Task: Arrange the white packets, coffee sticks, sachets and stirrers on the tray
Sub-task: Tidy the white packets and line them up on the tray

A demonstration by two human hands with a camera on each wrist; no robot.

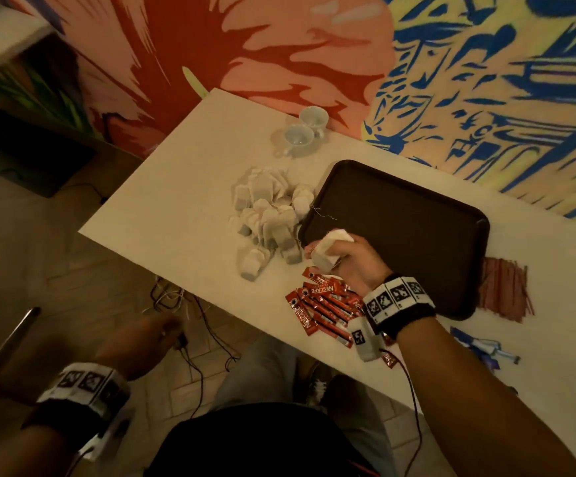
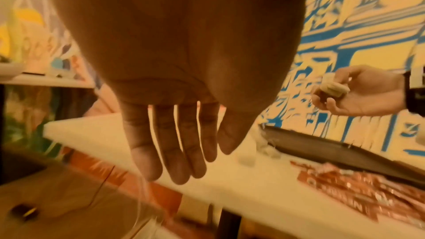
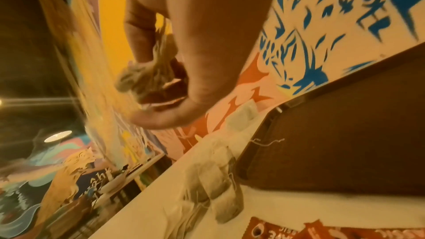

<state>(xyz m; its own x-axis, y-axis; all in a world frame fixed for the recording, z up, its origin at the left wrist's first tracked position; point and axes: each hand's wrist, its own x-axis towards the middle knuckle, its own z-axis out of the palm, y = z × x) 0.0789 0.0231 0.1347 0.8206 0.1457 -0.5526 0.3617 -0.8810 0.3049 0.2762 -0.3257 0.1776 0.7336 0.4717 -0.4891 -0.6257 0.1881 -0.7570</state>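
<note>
The white table (image 1: 176, 187) fills the middle of the head view, and it runs from the upper middle down to the lower right. On it, in the middle right of the frame, lies the big dark tray (image 1: 417, 228). The tray has nothing on it yet, so the job looks like it has only just begun. Left of the tray, touching its edge, is a heap of white packets (image 1: 265, 215) with thin strings. Below the heap, near the table's front edge, lie the red coffee sticks (image 1: 324, 304) in a loose fan. To the right of the tray is a flat bunch of reddish stirrers (image 1: 503, 290). Small blue and white sachets (image 1: 482, 349) sit at the lower right. Two white cups (image 1: 305, 130) stand at the top of the table, well apart from the rest. The right hand (image 1: 348, 258) is over the tray's near left corner. Its fingers are curled tight round a bunch of white packets, most likely so that none drop as they go to the tray. The left hand (image 2: 174, 130) hangs low off the table at the lower left of the head view. Its fingers are straight and close together, and it holds nothing. It seems to be just waiting.
</note>
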